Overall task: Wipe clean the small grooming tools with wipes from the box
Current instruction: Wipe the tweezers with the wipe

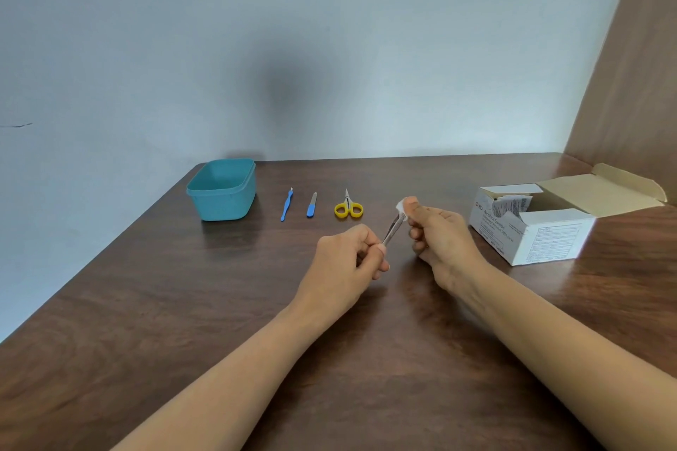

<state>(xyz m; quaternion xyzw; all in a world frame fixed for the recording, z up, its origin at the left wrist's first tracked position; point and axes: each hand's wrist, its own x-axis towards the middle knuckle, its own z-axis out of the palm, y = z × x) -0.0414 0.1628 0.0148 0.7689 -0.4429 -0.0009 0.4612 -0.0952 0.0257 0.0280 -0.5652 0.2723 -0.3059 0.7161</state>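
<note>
Left hand (348, 256) pinching metal tweezers (392, 231) by the back end; right hand (439, 236) pinching white wipe (401, 204) around their tip, above table (256, 304). Alcohol swab box (542, 234) sitting open at right. Farther: yellow scissors (348, 208), nail file (311, 205), cuticle pusher (287, 205), teal tub (222, 194).

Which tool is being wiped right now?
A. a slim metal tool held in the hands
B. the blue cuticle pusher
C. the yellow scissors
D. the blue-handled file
A: the left hand grips a slim metal tool while the right hand pinches a white wipe around its tip; the yellow scissors, file and cuticle pusher lie apart on the table.
</note>
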